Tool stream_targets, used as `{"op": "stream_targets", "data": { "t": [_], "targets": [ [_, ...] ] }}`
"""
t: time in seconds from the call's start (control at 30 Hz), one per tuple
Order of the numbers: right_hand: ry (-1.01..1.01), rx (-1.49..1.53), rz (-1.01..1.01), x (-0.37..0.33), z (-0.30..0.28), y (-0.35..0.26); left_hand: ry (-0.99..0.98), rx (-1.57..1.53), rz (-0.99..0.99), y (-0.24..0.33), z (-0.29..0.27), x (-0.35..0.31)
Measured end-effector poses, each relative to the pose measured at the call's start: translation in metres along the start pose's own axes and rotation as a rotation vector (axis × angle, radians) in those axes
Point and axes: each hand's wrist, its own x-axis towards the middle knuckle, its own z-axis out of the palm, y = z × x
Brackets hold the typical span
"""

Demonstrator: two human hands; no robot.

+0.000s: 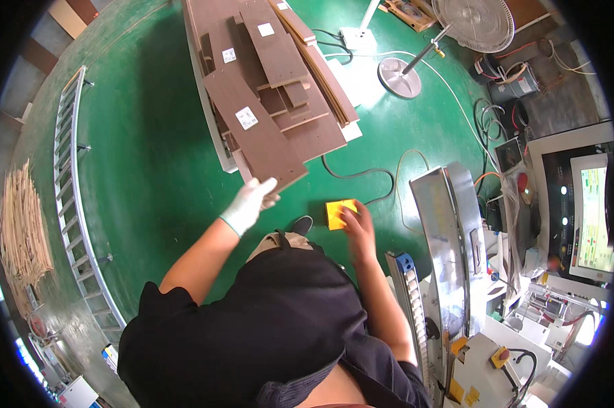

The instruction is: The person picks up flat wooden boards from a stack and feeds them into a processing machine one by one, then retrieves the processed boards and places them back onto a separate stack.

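My left hand [250, 205], in a white glove, grips the near end of a long brown board [252, 129] with a white label on it. The thumb lies over the board's edge and the other fingers are partly hidden. This board rests at a slant on a stack of similar brown panels [314, 132]. My bare right hand [360, 228] hangs to the right with its fingers loosely bent and apart, holding nothing I can see. In the picture it overlaps a yellow box [335, 215] low on the floor; I cannot see any contact between them.
A ladder [76, 197] lies along the left. A standing fan [416, 61] is at the far right. Dark cable [378, 175] crosses the green floor. To my right stand a metal-covered machine [450, 238], a roller track [412, 306] and a lit screen [592, 211].
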Motion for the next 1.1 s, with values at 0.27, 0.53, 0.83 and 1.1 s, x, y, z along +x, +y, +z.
{"op": "stream_targets", "data": {
  "t": [0.27,0.53,0.83,1.1],
  "targets": [
    [-0.121,0.559,0.154,0.030,0.056,0.002,-0.274,-0.232,-0.190,-0.037,0.078,-0.049],
    [0.198,0.528,0.039,-0.092,-0.117,0.012,-0.342,-0.609,-0.156,-0.029,0.029,0.040],
    [1.026,1.050,-0.194,-0.285,-0.152,0.143,-0.934,0.581,-0.066,-0.053,0.305,-0.002],
    [1.564,1.420,-0.540,-0.307,-0.081,0.217,-1.517,1.124,-0.158,-0.202,0.452,-0.066]
  ]
}}
